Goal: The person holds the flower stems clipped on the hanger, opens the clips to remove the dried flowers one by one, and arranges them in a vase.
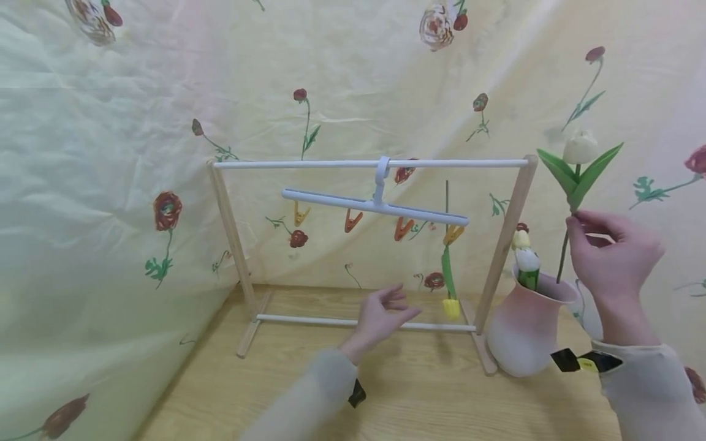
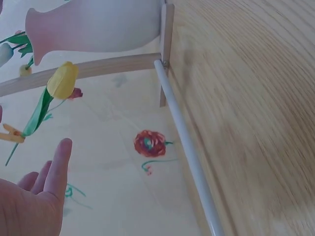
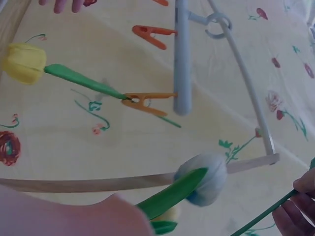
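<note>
My right hand [image 1: 620, 257] pinches the green stem of a white tulip [image 1: 580, 147] between thumb and fingers. That tulip stands upright, its stem's lower end near the mouth of a pink-and-white vase [image 1: 521, 334]. More flowers, including a white tulip [image 3: 202, 179], fill the vase. A tilted pale hanger [image 1: 331, 200] hangs from the rack [image 1: 452, 163], with several clothespins along it. The orange clothespin [image 1: 453, 234] at its lower right end grips a yellow tulip [image 1: 451, 308], head down. My left hand [image 1: 382, 315], fingers extended, holds nothing, below the hanger and left of the yellow tulip.
Wooden side posts [image 1: 504, 245] and a low white crossbar [image 1: 309, 320] frame the rack on a wooden table [image 1: 419, 392]. The vase stands close to its right foot. Behind hangs a flower-printed cloth [image 1: 353, 73], which also covers the left side.
</note>
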Available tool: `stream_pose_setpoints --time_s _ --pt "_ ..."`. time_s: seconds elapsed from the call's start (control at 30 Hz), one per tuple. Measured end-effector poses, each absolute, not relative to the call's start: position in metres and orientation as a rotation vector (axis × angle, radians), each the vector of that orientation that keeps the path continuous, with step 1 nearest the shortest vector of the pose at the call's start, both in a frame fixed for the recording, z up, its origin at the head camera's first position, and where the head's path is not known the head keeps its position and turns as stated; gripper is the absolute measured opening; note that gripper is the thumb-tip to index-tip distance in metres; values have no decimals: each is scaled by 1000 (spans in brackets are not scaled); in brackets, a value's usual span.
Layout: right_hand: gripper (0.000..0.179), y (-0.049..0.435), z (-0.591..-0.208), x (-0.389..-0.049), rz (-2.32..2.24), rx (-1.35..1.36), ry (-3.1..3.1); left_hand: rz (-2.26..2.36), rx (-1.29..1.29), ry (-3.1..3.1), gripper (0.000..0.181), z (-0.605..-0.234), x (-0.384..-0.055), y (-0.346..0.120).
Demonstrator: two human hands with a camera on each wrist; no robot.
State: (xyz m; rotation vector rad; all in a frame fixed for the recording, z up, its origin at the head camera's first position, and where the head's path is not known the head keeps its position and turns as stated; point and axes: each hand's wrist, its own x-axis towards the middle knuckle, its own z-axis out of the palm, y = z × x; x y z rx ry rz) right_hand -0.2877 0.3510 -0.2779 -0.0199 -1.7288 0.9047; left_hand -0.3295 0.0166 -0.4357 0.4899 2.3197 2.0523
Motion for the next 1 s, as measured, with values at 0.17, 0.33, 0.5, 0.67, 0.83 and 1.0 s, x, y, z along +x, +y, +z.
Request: stream_pose_setpoints --time_s 0.17,0.33,0.5,0.67,0.83,1.0 --pt "29 359 -291 -292 949 -125 -1807 2052 462 2308 61 -434 -333 31" --pt "32 366 -306 -295 943 -167 -1870 2058 422 2326 58 -433 -333 46" --pt "32 370 -321 -297 926 -158 -1913 2097 369 2310 59 -432 -333 64" --pt "33 373 -330 -296 919 -145 -1949 2162 309 2278 58 -433 -337 84" --pt "33 374 -335 -293 903 -170 -2005 2219 265 2226 52 -430 -339 98" --pt "33 377 -341 -289 892 -157 -2037 2245 226 2160 41 -427 -338 108"
